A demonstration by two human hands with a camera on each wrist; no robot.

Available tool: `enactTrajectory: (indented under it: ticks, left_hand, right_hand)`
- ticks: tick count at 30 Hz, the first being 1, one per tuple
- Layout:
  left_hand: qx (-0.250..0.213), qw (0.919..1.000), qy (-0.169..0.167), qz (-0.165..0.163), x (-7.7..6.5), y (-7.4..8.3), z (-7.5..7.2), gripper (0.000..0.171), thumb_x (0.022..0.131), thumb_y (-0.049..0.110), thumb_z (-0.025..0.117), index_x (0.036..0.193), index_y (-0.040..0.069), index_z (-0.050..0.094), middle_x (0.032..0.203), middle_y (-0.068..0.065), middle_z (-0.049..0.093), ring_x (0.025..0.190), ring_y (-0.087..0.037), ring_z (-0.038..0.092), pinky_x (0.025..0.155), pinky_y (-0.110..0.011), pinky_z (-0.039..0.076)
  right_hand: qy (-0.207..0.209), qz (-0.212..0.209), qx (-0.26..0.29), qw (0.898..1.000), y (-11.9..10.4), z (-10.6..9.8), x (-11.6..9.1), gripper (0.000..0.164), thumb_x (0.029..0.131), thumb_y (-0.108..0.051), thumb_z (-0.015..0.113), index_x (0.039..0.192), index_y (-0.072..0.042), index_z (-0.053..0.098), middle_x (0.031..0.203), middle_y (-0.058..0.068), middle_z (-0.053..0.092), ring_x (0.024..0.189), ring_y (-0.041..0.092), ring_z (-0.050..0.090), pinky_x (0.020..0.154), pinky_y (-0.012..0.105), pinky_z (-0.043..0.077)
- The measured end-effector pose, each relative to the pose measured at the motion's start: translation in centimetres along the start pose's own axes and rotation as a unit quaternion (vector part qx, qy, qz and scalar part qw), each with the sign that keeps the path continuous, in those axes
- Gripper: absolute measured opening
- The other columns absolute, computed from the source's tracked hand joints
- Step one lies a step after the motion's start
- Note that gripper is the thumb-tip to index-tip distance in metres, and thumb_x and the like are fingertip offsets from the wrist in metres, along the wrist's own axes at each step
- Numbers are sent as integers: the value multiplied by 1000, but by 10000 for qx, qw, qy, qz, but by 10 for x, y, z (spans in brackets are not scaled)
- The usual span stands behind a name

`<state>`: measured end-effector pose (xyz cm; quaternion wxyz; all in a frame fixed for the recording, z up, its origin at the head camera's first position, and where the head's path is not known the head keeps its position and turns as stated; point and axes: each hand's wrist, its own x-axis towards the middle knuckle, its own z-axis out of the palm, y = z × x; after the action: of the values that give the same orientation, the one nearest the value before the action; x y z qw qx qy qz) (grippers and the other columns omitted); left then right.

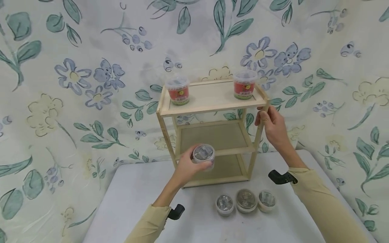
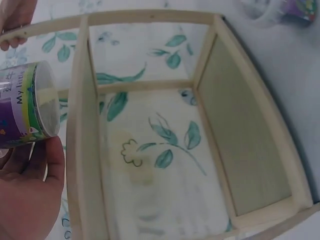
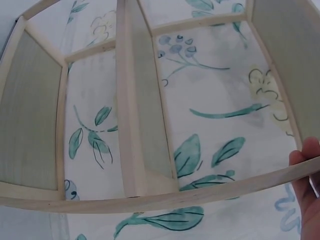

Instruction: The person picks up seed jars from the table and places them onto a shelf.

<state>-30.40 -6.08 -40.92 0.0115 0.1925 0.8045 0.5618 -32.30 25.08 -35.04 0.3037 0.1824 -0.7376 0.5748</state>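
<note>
My left hand [image 1: 186, 170] grips a small round plastic tub [image 1: 203, 153] in front of the middle shelf. A purple and green label shows on the tub [image 2: 22, 105] in the left wrist view. The wooden three-tier rack [image 1: 212, 98] stands on the table. High on its right front post, my right hand [image 1: 271, 126] holds on, with fingertips [image 3: 310, 146] curled at the wood in the right wrist view. Two clear-lidded tubs with red labels sit on the top tier, one at the left end [image 1: 178, 92] and one at the right [image 1: 244, 87].
On the white table [image 1: 136, 192], a left tub [image 1: 225, 204], a middle tub [image 1: 246, 200] and a right tub [image 1: 267, 201] form a row before the rack's right half. A flowered cloth [image 1: 91, 141] hangs close behind the rack.
</note>
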Motion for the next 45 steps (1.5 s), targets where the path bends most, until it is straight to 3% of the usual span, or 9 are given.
enactTrajectory:
  ticks: [8,15,20,23,29,31,36,45]
  left_hand:
    - [70,9998,-69,164,33,17,11,73,78,30,81,142,15,50,122,-8,62,107,-23,60,88,-40,51]
    - [-14,9996,-133,267,65,27,31,67,82,32,79,141,19,50,123,-7,61,106,-23,61,84,-39,53]
    - [60,9997,-129,190,82,27,48,69,82,34,79,142,18,49,125,-7,60,109,-23,60,87,-40,52]
    - [168,9996,-222,66,92,27,58,70,82,36,77,143,18,47,126,-6,60,111,-23,59,89,-41,52]
    - [476,9976,-362,-342,106,23,75,76,81,45,74,146,21,43,129,-6,57,113,-24,56,92,-44,49]
    - [577,9967,-395,-416,110,22,78,80,81,49,73,148,19,41,131,-7,56,114,-25,55,94,-45,48]
    - [585,9965,-399,-439,115,24,83,81,81,51,72,149,18,40,132,-8,56,116,-26,55,97,-46,46]
    - [470,9976,-340,-375,119,23,98,80,80,51,73,147,19,43,127,-4,59,110,-21,56,92,-42,48]
  right_hand:
    - [-34,57,43,10000,1,-1,2,24,105,-10,42,117,9,52,80,16,54,73,12,55,76,20,47]
    - [-58,93,125,9999,-10,1,1,22,104,-1,41,116,12,52,80,28,52,71,15,55,75,22,47]
    - [-210,60,-82,9997,-28,3,-1,23,105,-2,40,116,14,50,81,29,52,72,17,55,77,22,46]
    - [-187,52,-96,9998,-24,1,0,23,105,-3,40,117,13,50,82,28,52,73,17,55,77,22,45]
    - [-157,220,48,9996,-8,-1,2,24,105,-5,40,119,10,51,84,26,53,74,19,54,77,23,47]
    - [-160,228,22,9996,-17,0,1,23,105,-3,39,118,12,51,83,28,53,73,20,54,76,24,46]
    - [-169,228,-91,9996,-32,4,0,23,104,-1,40,116,14,52,80,31,53,72,20,55,76,25,46]
    - [-50,271,-169,9995,-32,4,-3,23,105,-3,39,117,14,51,80,30,52,73,18,53,75,25,45]
